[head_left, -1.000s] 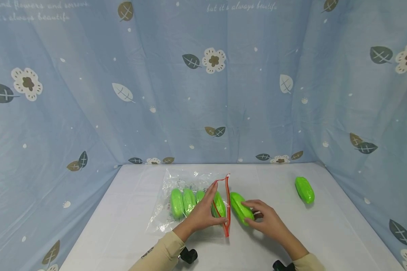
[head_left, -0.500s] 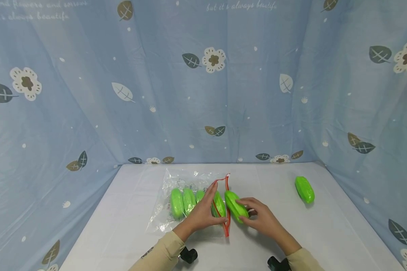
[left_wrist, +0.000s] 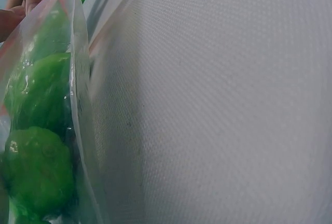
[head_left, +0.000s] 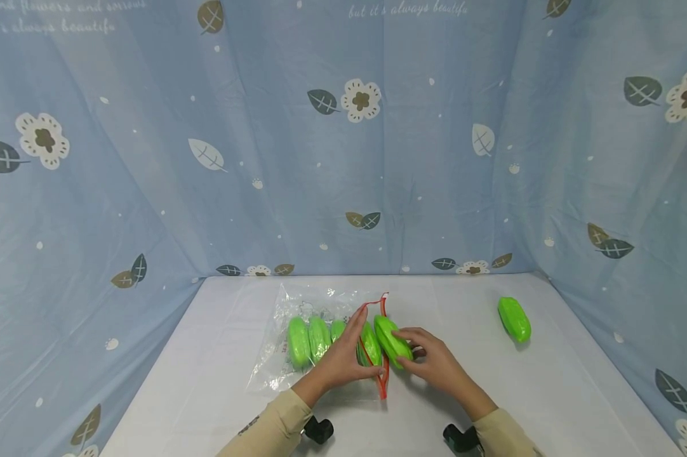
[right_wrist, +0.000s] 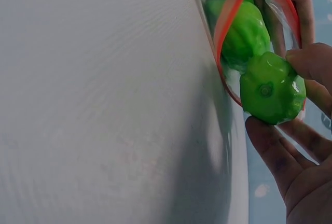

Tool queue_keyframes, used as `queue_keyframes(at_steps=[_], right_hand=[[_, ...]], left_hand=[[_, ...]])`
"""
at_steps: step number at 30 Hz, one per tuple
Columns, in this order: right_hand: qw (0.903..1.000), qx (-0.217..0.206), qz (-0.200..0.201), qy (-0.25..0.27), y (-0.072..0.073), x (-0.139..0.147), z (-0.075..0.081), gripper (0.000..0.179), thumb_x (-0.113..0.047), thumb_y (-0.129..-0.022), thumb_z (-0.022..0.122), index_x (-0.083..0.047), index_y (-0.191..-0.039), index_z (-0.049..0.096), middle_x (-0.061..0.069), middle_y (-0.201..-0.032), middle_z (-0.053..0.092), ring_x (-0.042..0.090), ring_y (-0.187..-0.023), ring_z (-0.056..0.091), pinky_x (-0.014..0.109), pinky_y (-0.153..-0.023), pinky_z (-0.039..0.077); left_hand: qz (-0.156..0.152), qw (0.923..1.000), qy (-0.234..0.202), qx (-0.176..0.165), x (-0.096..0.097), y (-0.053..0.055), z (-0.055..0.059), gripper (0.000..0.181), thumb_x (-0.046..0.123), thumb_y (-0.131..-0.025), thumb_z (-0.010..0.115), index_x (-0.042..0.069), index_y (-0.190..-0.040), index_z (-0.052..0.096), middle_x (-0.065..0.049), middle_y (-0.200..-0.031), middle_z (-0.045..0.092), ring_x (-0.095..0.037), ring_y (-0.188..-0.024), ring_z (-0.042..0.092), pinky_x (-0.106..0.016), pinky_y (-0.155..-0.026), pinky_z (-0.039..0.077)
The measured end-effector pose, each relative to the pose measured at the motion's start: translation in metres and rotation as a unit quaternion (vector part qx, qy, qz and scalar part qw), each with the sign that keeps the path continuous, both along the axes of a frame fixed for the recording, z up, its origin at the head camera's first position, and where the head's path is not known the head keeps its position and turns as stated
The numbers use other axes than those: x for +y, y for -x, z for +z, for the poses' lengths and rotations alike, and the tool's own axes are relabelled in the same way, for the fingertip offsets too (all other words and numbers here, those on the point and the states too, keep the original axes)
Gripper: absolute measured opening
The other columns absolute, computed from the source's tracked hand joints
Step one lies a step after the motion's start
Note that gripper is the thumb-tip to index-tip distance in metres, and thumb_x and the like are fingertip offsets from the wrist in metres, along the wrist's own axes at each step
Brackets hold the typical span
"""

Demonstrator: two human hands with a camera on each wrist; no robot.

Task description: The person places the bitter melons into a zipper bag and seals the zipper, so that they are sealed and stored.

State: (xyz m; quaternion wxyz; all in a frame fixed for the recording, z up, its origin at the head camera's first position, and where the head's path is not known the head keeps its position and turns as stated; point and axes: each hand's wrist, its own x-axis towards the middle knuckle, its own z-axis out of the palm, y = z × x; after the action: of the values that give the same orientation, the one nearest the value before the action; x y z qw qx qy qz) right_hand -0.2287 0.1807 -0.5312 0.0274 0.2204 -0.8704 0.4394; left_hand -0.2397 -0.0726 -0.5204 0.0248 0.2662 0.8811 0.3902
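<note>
A clear zip bag [head_left: 269,368] with a red-edged mouth lies on the table, with several green ribbed cucumbers [head_left: 299,344] inside. My left hand [head_left: 339,363] holds the raised upper edge of the mouth, thumb and fingers spread along it. The left wrist view shows bagged cucumbers [left_wrist: 39,167] through the film. Right at the mouth, my right hand [head_left: 437,365] grips another cucumber [head_left: 392,343] between thumb and fingertips. Its dimpled end [right_wrist: 272,89] faces the right wrist camera, and its far end is close to the cucumbers in the bag.
One loose cucumber [head_left: 514,320] lies at the far right of the white table [head_left: 555,393]. Black wrist-camera mounts [head_left: 319,431] sit under both forearms. A blue printed curtain [head_left: 343,158] closes off the back and both sides.
My right hand has moved left with its cucumber, from just right of the bag to over the red edge of its mouth. The left hand and the bag have stayed put.
</note>
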Motion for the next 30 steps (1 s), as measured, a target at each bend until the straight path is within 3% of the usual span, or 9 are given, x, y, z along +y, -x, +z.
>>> queue_keyframes(at_steps=[6,13,20,30], right_hand=[[1.0,-0.003,0.006,0.003,0.0031,-0.0026,-0.0009,0.05,-0.023,-0.09,0.08,-0.017,-0.137,0.064,0.008,-0.136,0.06,0.019,-0.098,0.066,0.028,-0.079,0.059],[0.9995,-0.03,0.003,0.005,0.0033,-0.0049,-0.0004,0.051,-0.025,-0.091,0.079,-0.018,-0.139,0.063,0.008,-0.14,0.059,0.023,-0.103,0.067,0.029,-0.082,0.059],[0.9993,-0.032,0.012,0.011,0.0032,-0.0023,-0.0035,0.044,-0.028,-0.1,0.067,-0.02,-0.143,0.06,0.009,-0.145,0.057,0.027,-0.112,0.066,0.031,-0.086,0.058],[0.9984,-0.049,0.012,0.026,0.006,-0.0008,-0.0035,0.044,-0.027,-0.097,0.071,-0.02,-0.139,0.062,0.011,-0.142,0.059,0.027,-0.107,0.068,0.027,-0.085,0.058]], left_hand=[[-0.003,1.0,0.0,0.008,0.0007,0.0008,-0.0006,0.121,0.046,-0.079,0.086,0.015,-0.166,0.006,-0.008,-0.171,0.009,-0.035,-0.15,0.028,-0.058,-0.112,0.038],[-0.001,0.9999,-0.007,0.008,0.0011,0.0009,-0.0005,0.121,0.046,-0.079,0.086,0.013,-0.165,0.007,-0.005,-0.171,0.008,-0.036,-0.149,0.031,-0.059,-0.111,0.039],[-0.002,0.9999,-0.011,0.005,0.0014,-0.001,0.0008,0.123,0.044,-0.079,0.087,0.02,-0.166,0.003,0.0,-0.171,0.005,-0.034,-0.15,0.028,-0.058,-0.112,0.038],[-0.003,1.0,-0.009,0.001,0.0017,-0.0011,0.0023,0.122,0.048,-0.08,0.086,0.017,-0.166,0.004,-0.003,-0.171,0.006,-0.034,-0.152,0.024,-0.058,-0.114,0.036]])
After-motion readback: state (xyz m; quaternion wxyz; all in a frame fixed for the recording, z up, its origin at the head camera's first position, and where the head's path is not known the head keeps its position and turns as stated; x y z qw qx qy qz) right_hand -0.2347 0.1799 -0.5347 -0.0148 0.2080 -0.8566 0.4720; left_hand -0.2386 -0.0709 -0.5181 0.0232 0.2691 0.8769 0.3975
